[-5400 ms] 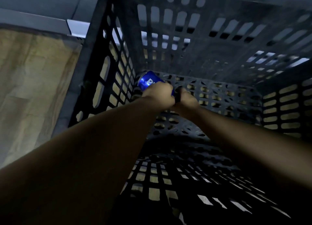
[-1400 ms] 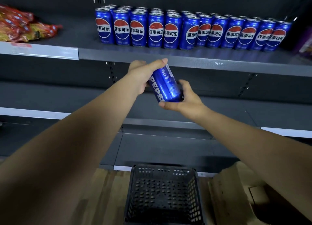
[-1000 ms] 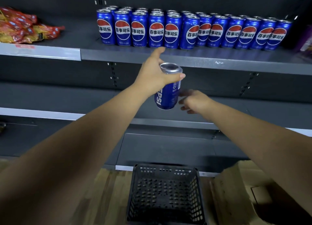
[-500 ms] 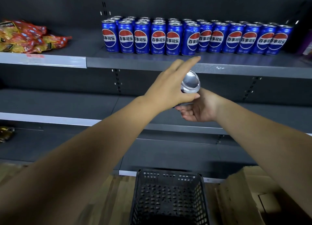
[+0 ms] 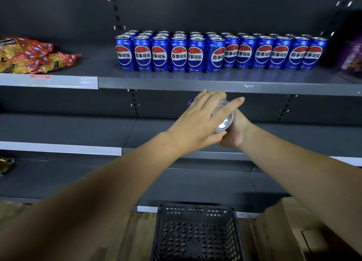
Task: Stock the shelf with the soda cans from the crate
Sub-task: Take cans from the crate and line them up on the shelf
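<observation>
A blue soda can (image 5: 225, 121) is held tilted just below the upper shelf's front edge (image 5: 274, 88), its silver end toward me. My right hand (image 5: 236, 135) grips it from underneath. My left hand (image 5: 195, 121) lies across the top of the can with straight fingers and hides most of its blue body. On the upper shelf stand several rows of matching blue soda cans (image 5: 178, 55), upright and labels forward. The black plastic crate (image 5: 195, 233) sits on the floor below my arms; the part of its inside that I see holds no cans.
Red and yellow snack bags (image 5: 29, 55) lie on the upper shelf's left part. A purple package (image 5: 350, 57) stands at its right end. The dark middle shelf (image 5: 78, 131) runs behind my hands. A cardboard box (image 5: 284, 231) sits on the floor right of the crate.
Both hands took the can out of the crate and raised it to the shelves. Over the last second it tipped, silver end toward me, my right hand closed under it, and my left fingers straightened.
</observation>
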`<state>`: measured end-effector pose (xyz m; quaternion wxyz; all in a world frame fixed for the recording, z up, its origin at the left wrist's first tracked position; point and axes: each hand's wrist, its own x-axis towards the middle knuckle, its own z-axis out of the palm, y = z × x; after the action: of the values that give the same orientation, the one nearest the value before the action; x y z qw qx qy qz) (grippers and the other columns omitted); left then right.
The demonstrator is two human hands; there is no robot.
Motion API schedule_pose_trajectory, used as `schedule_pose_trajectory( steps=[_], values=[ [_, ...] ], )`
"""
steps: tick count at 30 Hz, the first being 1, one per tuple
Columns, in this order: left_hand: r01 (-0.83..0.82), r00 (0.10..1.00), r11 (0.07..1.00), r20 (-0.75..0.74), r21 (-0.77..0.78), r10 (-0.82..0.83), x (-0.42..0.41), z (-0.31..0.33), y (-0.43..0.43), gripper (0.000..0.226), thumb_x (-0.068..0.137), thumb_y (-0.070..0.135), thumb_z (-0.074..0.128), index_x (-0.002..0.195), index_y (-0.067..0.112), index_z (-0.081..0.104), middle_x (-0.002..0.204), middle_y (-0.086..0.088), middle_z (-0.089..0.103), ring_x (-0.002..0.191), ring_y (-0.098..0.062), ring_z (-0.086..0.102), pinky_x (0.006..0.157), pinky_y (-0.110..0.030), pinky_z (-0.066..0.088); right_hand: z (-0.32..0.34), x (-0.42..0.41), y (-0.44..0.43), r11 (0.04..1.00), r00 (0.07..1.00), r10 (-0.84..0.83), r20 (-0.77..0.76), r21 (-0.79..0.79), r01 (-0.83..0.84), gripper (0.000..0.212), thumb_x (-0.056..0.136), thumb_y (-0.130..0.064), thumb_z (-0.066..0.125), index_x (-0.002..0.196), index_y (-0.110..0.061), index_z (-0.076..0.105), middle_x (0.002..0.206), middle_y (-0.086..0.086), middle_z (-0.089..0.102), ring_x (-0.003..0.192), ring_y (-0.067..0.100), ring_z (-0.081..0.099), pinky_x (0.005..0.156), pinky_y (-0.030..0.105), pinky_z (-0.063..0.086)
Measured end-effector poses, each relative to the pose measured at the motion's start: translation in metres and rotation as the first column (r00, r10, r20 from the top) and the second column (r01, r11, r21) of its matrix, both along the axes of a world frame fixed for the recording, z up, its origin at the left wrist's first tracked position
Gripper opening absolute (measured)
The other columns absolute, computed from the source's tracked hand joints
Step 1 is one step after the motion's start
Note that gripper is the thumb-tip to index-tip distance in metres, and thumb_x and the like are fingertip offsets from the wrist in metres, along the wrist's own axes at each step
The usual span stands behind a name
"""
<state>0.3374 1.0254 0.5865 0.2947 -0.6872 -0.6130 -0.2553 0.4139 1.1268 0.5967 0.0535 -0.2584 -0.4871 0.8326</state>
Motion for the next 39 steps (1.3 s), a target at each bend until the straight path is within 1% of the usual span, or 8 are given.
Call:
schedule_pose_trajectory(
  steps=[6,12,15,18,21,27,32,39],
  values=[
    [-0.042,0.996,0.998,-0.085,-0.043,0.038,-0.003,-0.001,-0.002,0.067,0.077,0.039,0.046,0.137,0.017,0.027,0.122,-0.013,0.057,0.120,-0.025,0.039,0.108,-0.051,0.026,-0.001,0.004,0.003,0.997,0.991,-0.070,-0.115,-0.048,0.065,0.047,0.088,-0.062,0.045,0.101,-0.022,0.067,0.097,0.000,0.072,0.085,0.017,0.071,0.072,0.031,0.058],
    [-0.053,0.976,0.999,0.214,0.002,0.051,0.000,-0.001,-0.008,0.087,0.073,0.059,0.056,0.140,0.012,0.029,0.136,-0.014,0.044,0.128,-0.023,0.029,0.110,-0.054,0.028,0.006,0.005,0.003,0.998,0.976,-0.041,-0.214,-0.048,0.031,0.042,0.092,-0.052,0.046,0.107,-0.017,0.063,0.094,0.004,0.071,0.086,0.019,0.070,0.075,0.032,0.058],
    [-0.087,0.834,0.996,0.546,-0.011,0.079,0.007,0.006,-0.013,0.099,0.068,0.063,0.056,0.146,0.008,0.027,0.143,-0.011,0.032,0.131,-0.017,0.023,0.110,-0.039,0.026,0.009,0.005,0.002,0.999,0.983,-0.014,-0.182,0.030,0.020,0.038,0.092,-0.048,0.046,0.104,-0.016,0.062,0.083,0.003,0.073,0.070,0.018,0.071,0.057,0.029,0.057],
    [-0.124,0.631,0.992,0.769,-0.031,0.103,0.012,0.010,-0.016,0.105,0.067,0.062,0.063,0.149,0.015,0.017,0.146,-0.004,0.025,0.137,-0.016,0.019,0.107,-0.025,0.023,0.009,0.005,0.000,0.996,0.982,-0.011,-0.191,0.080,0.027,0.044,0.088,-0.044,0.052,0.120,-0.015,0.058,0.090,0.004,0.073,0.075,0.019,0.072,0.059,0.031,0.057],
    [-0.126,0.445,0.991,0.890,-0.050,0.102,0.016,0.008,-0.016,0.100,0.076,0.040,0.075,0.150,0.019,0.011,0.147,0.000,0.022,0.138,-0.012,0.018,0.104,-0.020,0.023,0.008,0.003,-0.002,0.996,0.975,-0.011,-0.220,0.082,0.030,0.045,0.085,-0.042,0.054,0.118,-0.012,0.059,0.093,0.005,0.073,0.078,0.019,0.071,0.062,0.031,0.058],
    [-0.149,0.294,0.981,0.942,-0.122,0.162,0.014,0.005,-0.015,0.107,0.073,0.036,0.078,0.150,0.020,0.005,0.150,0.000,0.015,0.141,-0.017,0.018,0.112,-0.034,0.030,0.011,0.001,0.000,0.977,0.979,-0.064,-0.194,0.187,0.101,0.026,0.086,-0.036,0.059,0.101,-0.015,0.064,0.084,0.001,0.074,0.074,0.017,0.071,0.066,0.029,0.058],
    [-0.151,0.303,0.958,0.911,-0.243,0.279,0.009,0.002,-0.014,0.114,0.072,0.041,0.078,0.151,0.013,0.000,0.148,-0.004,0.019,0.140,-0.019,0.022,0.107,-0.027,0.026,0.011,-0.003,-0.003,0.942,0.979,-0.112,-0.172,0.295,0.159,0.048,0.063,-0.036,0.073,0.105,-0.016,0.066,0.094,0.006,0.073,0.076,0.021,0.070,0.062,0.029,0.056],
    [-0.094,0.236,0.970,0.942,-0.223,0.240,0.007,-0.004,-0.011,0.078,0.058,0.037,0.087,0.112,0.024,0.034,0.119,0.001,0.052,0.108,-0.015,0.056,0.090,-0.035,0.052,0.012,-0.002,-0.011,0.912,0.963,-0.168,-0.210,0.338,0.233,0.030,0.077,-0.015,0.075,0.105,-0.013,0.066,0.086,0.004,0.072,0.064,0.015,0.069,0.052,0.023,0.052]
  ],
)
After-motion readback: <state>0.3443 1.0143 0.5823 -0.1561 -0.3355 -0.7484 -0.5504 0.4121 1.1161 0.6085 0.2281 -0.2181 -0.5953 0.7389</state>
